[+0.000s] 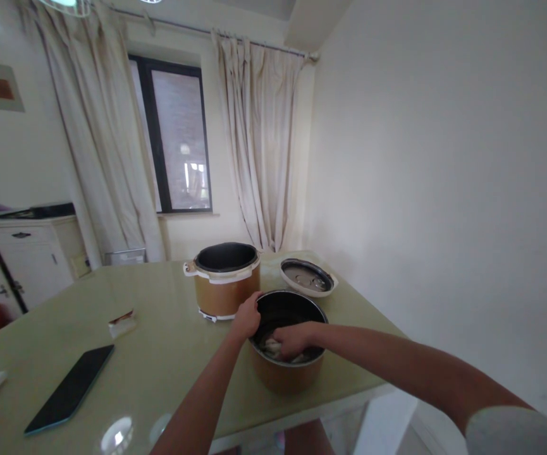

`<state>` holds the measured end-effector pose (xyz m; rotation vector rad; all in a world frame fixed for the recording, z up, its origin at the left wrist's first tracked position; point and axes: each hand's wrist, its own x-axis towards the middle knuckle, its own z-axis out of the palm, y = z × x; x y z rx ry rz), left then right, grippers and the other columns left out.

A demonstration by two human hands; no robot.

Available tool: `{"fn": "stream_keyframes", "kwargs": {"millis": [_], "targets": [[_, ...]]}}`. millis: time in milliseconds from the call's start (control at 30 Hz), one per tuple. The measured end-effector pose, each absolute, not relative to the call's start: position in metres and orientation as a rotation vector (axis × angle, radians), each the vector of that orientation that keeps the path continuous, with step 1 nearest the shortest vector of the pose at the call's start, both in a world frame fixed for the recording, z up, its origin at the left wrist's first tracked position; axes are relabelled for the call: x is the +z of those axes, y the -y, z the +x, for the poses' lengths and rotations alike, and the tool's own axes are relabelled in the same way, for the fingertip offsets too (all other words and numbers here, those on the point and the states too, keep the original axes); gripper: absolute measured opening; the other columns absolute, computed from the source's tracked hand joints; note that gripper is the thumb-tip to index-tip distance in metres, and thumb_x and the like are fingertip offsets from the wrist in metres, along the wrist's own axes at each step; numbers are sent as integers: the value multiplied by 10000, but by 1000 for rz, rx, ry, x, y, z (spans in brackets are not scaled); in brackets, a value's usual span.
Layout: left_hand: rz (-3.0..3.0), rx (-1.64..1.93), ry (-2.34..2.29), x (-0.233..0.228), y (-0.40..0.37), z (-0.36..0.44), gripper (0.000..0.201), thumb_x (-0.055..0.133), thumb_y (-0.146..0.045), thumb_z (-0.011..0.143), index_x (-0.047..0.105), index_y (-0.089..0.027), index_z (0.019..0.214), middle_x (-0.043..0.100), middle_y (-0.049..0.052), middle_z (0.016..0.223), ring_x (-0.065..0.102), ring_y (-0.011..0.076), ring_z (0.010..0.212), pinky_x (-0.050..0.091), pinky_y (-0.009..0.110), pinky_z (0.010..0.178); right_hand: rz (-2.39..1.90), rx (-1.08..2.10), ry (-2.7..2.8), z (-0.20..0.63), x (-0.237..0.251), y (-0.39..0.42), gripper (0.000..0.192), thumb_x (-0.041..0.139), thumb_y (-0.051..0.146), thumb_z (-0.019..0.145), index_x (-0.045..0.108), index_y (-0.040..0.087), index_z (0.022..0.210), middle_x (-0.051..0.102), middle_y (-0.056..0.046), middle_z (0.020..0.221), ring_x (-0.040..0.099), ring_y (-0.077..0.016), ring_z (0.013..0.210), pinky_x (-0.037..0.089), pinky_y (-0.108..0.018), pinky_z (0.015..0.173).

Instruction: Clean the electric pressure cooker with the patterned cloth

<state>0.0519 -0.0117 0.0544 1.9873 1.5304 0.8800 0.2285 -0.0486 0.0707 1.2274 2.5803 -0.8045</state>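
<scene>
The relation that counts most here is between the right hand and the metal inner pot: the right forearm crosses the pot's right rim, so the fingers lie inside the opening, pointing left and downward. The pot stands upright near the close right edge of the glossy table; being round, it offers no long axis in plan, only a vertical one, with its mouth facing up. A whitish crumpled cloth lies right at the right fingertips, showing to their left and beneath them, toward the near left part of the interior. The right fingers are curled and appear to hold it bunched; their very tips are hidden, and how firmly they press cannot be told. Whether the cloth touches the pot's floor or its near wall is likewise unclear. The left hand is at the rim's left side, its fingers closed over the edge in what looks like a steadying grip. Of the two hands, the right is clearly the nearer to the cloth, while the left is only at the rim. Just beyond the pot, to the far left, stands the open cooker body, and to the far right lies the detached lid, its inner face turned up.
</scene>
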Motion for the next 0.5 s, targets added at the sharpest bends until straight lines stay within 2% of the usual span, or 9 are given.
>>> {"fn": "stream_keyframes", "kwargs": {"millis": [67,167,233,333,433,500], "targets": [[1985,883,-1519,54,12,52,563,399,-41,950,619,-180,1449,698,113,1415,613,232,1358,428,343,1178,1082,-637,-2543,244,78,54,510,689,169,789,708,221,1296,767,-82,1175,714,-261,1034,532,-343,887],[1978,883,-1505,54,11,51,570,394,-36,943,636,-175,1440,704,119,1405,623,239,1341,429,354,1176,974,-277,-2504,263,86,53,502,713,140,785,736,287,1265,781,-62,1107,718,-258,996,515,-333,827],[1971,880,-1500,55,10,51,569,398,-42,944,630,-163,1448,701,131,1406,628,240,1332,430,355,1171,954,87,-2543,269,86,45,410,733,122,781,781,283,1155,778,-81,1071,706,-271,996,505,-346,814],[1966,890,-1488,56,9,51,530,465,-98,947,623,-155,1451,680,136,1437,617,234,1344,420,332,1170,820,597,-2654,260,79,26,157,709,131,847,808,229,919,772,-113,1013,677,-279,1004,507,-378,812],[1970,903,-1470,58,11,51,417,435,-274,1027,694,-161,1334,729,136,1347,663,243,1261,452,331,1119,508,749,-2765,234,72,5,142,692,162,898,800,239,849,778,-83,1074,645,-264,1085,505,-413,924],[1966,899,-1464,59,13,50,503,309,-398,1079,742,-174,1202,780,131,1208,708,251,1152,489,341,1052,222,740,-2830,216,70,-5,116,705,191,905,804,244,876,774,-62,1153,627,-258,1136,476,-425,1015]]}}
